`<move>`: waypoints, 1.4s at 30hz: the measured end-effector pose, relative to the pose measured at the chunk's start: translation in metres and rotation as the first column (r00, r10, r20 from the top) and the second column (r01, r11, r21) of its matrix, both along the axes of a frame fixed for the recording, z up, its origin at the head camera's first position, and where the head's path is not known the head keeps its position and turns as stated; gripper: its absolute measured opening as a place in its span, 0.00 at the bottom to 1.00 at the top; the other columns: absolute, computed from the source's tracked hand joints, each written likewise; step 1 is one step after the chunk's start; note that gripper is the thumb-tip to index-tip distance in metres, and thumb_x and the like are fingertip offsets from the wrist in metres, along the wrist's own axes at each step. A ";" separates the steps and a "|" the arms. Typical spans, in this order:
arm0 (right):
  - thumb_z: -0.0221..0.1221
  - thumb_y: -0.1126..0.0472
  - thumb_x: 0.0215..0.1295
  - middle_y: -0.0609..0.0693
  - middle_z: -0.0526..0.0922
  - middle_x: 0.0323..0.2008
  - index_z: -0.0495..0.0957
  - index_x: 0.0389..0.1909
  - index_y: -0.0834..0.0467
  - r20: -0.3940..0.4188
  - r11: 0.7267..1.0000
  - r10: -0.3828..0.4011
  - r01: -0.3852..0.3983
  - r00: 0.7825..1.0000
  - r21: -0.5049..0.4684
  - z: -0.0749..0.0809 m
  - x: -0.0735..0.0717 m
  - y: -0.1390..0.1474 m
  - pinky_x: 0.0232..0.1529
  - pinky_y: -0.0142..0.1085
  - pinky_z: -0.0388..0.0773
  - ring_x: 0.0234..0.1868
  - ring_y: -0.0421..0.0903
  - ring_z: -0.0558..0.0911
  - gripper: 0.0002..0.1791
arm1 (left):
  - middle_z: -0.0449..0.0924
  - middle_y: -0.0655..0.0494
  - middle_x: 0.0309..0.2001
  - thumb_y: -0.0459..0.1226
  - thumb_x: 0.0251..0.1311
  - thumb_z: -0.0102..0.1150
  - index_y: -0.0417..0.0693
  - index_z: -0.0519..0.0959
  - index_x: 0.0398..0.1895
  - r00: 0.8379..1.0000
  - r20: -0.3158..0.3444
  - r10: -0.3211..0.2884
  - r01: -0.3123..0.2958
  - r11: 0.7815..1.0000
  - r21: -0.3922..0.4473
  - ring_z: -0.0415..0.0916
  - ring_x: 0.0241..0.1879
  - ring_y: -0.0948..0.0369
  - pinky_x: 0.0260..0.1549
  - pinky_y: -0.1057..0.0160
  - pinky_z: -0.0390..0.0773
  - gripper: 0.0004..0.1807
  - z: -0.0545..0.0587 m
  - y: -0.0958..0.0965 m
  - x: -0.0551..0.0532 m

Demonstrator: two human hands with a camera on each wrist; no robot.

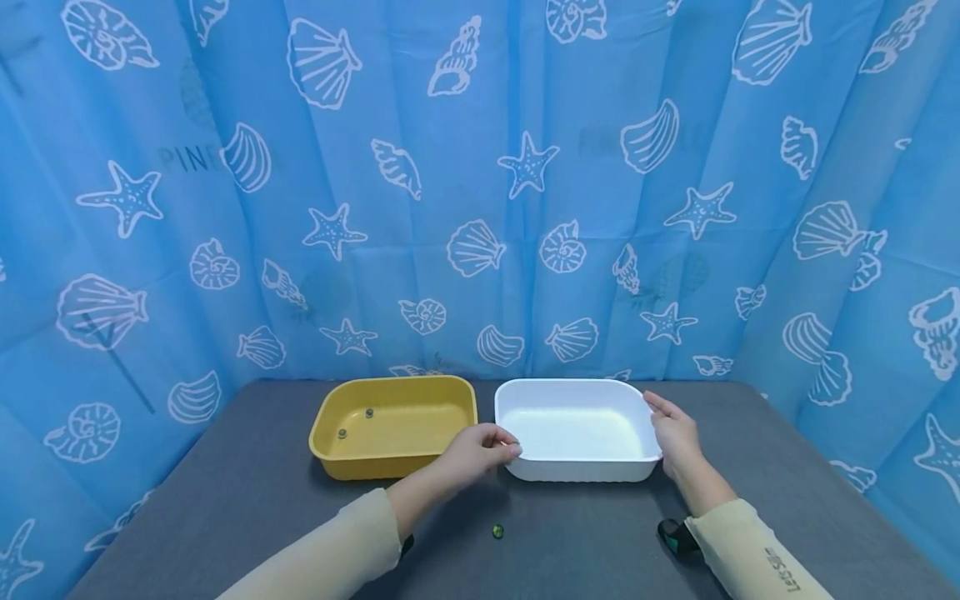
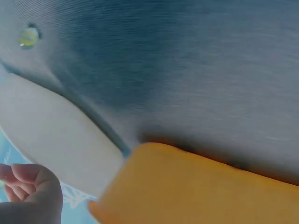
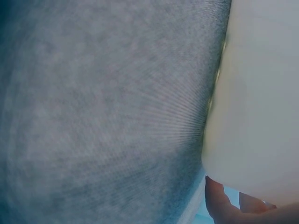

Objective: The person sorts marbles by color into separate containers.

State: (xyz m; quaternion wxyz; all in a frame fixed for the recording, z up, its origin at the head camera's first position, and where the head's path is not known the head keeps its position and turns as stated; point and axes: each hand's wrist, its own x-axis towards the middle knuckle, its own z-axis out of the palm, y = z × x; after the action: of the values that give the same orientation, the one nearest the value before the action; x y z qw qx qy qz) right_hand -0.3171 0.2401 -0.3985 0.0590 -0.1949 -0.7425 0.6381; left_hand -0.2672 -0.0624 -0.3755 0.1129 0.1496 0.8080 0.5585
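A white rectangular tub [image 1: 577, 471] stands right of centre on the table. My left hand [image 1: 480, 450] is at its front left corner, thumb and fingers pinching at the rim; whether anything small sits between them is hidden. At the other end my right hand [image 1: 675, 429] holds the right side by the rim, and in the right wrist view its fingertips [image 3: 216, 193] touch the tub's edge. A small green glass marble [image 1: 498, 531] lies on the table in front of the tub. The tub's visible floor is bare.
Left of the white tub stands a yellow tub [image 1: 375, 468] with two small metallic pieces, one [image 1: 342, 433] nearer the front. The grey tabletop [image 1: 577, 542] ends at a blue shell-print curtain [image 1: 480, 275] behind and at both sides. A dark strap [image 1: 677, 536] shows by the right sleeve.
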 end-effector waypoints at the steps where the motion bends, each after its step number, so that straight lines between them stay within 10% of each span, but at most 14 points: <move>1: 0.32 0.66 0.78 0.61 0.54 0.74 0.55 0.74 0.61 0.001 1.000 0.001 -0.001 1.000 -0.001 0.000 0.000 0.000 0.69 0.55 0.52 0.74 0.61 0.51 0.26 | 0.76 0.56 0.30 0.38 0.64 0.62 0.40 0.81 0.41 1.000 -0.008 0.002 -0.002 1.000 0.012 0.73 0.33 0.55 0.33 0.62 0.74 0.10 0.000 0.004 -0.002; 18: 0.32 0.66 0.78 0.60 0.54 0.74 0.54 0.74 0.61 0.010 1.000 0.022 -0.022 1.000 -0.001 0.001 0.003 0.001 0.69 0.54 0.52 0.74 0.61 0.50 0.26 | 0.78 0.52 0.36 0.37 0.64 0.62 0.38 0.80 0.45 0.975 0.095 0.201 -0.213 0.967 0.138 0.77 0.38 0.56 0.42 0.56 0.80 0.12 0.001 0.059 -0.032; 25: 0.32 0.65 0.78 0.60 0.53 0.74 0.53 0.75 0.60 -0.001 0.999 0.035 -0.035 0.999 0.012 -0.001 0.001 0.003 0.69 0.55 0.52 0.74 0.61 0.50 0.26 | 0.79 0.53 0.42 0.38 0.60 0.66 0.44 0.82 0.42 0.926 0.200 0.321 -0.344 0.935 0.091 0.76 0.47 0.53 0.50 0.52 0.73 0.10 -0.008 0.087 -0.054; 42: 0.31 0.65 0.78 0.60 0.52 0.74 0.52 0.75 0.60 0.003 0.999 0.049 -0.049 0.999 -0.005 -0.001 0.001 0.004 0.69 0.54 0.50 0.74 0.61 0.48 0.26 | 0.77 0.54 0.33 0.33 0.53 0.71 0.43 0.83 0.33 0.907 0.234 0.349 -0.342 0.937 -0.074 0.72 0.35 0.57 0.39 0.58 0.74 0.07 -0.025 0.098 -0.077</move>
State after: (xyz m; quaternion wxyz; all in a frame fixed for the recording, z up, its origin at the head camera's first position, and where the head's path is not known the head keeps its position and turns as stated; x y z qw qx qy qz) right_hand -0.3161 0.2444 -0.3990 0.0416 -0.1777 -0.7458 0.6407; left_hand -0.3437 0.0356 -0.4006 0.1128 -0.0670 0.8103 0.5711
